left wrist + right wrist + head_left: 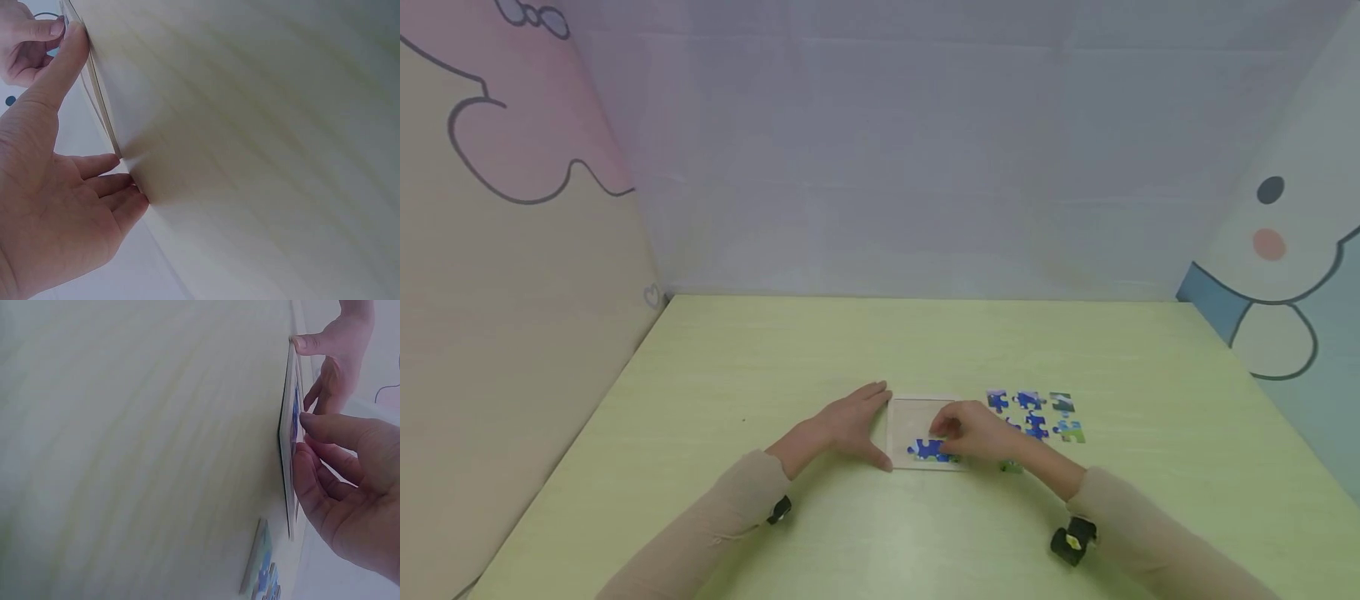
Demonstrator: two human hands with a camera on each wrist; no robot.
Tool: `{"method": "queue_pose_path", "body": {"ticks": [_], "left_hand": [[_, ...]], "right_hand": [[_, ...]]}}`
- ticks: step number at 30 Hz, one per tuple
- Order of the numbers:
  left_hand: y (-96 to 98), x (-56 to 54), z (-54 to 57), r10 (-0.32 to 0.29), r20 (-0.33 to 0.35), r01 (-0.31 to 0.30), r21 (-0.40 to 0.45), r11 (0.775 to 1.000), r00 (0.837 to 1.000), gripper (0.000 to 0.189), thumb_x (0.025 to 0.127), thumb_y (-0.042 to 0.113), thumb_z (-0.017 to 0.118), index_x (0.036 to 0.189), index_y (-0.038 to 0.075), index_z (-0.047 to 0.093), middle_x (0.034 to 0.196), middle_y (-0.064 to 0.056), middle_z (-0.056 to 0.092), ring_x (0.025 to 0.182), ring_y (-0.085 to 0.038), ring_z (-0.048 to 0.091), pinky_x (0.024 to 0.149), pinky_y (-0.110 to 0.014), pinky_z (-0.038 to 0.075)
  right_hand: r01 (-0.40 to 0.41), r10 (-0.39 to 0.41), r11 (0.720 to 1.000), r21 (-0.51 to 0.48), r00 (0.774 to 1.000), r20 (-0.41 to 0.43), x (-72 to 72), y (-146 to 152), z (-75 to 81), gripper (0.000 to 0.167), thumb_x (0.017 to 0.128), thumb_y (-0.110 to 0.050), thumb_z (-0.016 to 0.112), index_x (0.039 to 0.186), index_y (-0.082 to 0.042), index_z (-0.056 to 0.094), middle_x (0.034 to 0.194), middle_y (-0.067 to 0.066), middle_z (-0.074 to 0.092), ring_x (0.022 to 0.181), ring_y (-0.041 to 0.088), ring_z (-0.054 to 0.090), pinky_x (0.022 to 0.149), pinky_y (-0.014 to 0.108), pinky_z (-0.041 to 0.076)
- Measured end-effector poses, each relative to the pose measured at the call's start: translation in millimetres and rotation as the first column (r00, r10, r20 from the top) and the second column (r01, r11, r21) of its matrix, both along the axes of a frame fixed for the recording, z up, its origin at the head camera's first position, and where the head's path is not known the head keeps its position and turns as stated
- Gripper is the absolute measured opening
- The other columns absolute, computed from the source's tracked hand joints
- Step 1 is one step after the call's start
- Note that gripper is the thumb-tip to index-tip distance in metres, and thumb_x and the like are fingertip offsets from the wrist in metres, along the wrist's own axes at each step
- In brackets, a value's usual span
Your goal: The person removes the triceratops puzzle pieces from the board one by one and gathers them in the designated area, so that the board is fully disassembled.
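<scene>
A shallow pale puzzle tray [891, 437] lies on the table, with joined blue jigsaw pieces [927, 450] along its near side. My left hand [853, 425] spreads thumb and fingers along the tray's left edge, touching its corners. Over the tray's right part, my right hand [977, 431] has curled fingers lowered to the joined pieces. In the right wrist view, the right thumb touches the blue strip [295, 415] in the tray, while the other fingertips sit a little apart at the tray. Whether a piece is pinched between them is hidden.
Loose jigsaw pieces [1028, 400] lie in rough rows right of the tray, some partly hidden by the right hand and forearm. One green piece [1011, 467] shows below the right wrist. The pale green table [820, 342] meets a curtain behind and printed panels at both sides.
</scene>
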State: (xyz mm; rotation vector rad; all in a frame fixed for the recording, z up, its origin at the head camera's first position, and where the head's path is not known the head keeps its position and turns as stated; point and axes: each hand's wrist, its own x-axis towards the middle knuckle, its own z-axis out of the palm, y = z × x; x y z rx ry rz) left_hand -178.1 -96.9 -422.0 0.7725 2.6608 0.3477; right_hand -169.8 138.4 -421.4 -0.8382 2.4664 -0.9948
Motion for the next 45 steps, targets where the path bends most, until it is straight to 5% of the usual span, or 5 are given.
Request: {"method": "queue_pose_path", "body": {"ticks": [17, 30, 45], "left_hand": [[-0.8, 0.5, 4.0, -0.011, 0.004, 0.011, 0.017, 1.000, 1.000, 0.107, 0.063, 0.057, 0.074, 0.142, 0.004, 0.025, 0.150, -0.013, 0.018, 0.137, -0.026, 0.016, 0.110, -0.039, 0.022], [-0.1, 0.2, 4.3, -0.006, 0.010, 0.006, 0.011, 1.000, 1.000, 0.107, 0.063, 0.057, 0.074, 0.142, 0.004, 0.025, 0.150, -0.012, 0.018, 0.137, -0.025, 0.015, 0.110, -0.039, 0.023], [0.0, -0.1, 4.1, 0.004, 0.015, -0.004, 0.008, 1.000, 1.000, 0.108, 0.062, 0.057, 0.075, 0.142, 0.004, 0.025, 0.150, -0.012, 0.017, 0.137, -0.025, 0.016, 0.110, -0.039, 0.023]], "right_hand": [[-0.011, 0.011, 1.000, 0.022, 1.000, -0.010, 5.4, -14.3, 2.0, 0.021, 0.072, 0.003, 0.070, 0.093, 0.001, 0.066, 0.083, 0.002, 0.061, 0.070, 0.011, 0.052, 0.060, 0.019, 0.047], [-0.028, 0.027, 1.000, -0.008, 0.995, -0.097, 9.2, -12.7, 2.8, 0.017, 0.074, 0.004, 0.067, 0.090, -0.003, 0.065, 0.081, -0.001, 0.062, 0.072, 0.010, 0.056, 0.063, 0.019, 0.049], [-0.033, 0.031, 0.997, -0.068, 0.999, -0.035, 7.6, -8.6, 9.3, 0.015, 0.080, 0.004, 0.062, 0.091, -0.005, 0.065, 0.087, 0.000, 0.064, 0.076, 0.010, 0.057, 0.064, 0.019, 0.050]]}}
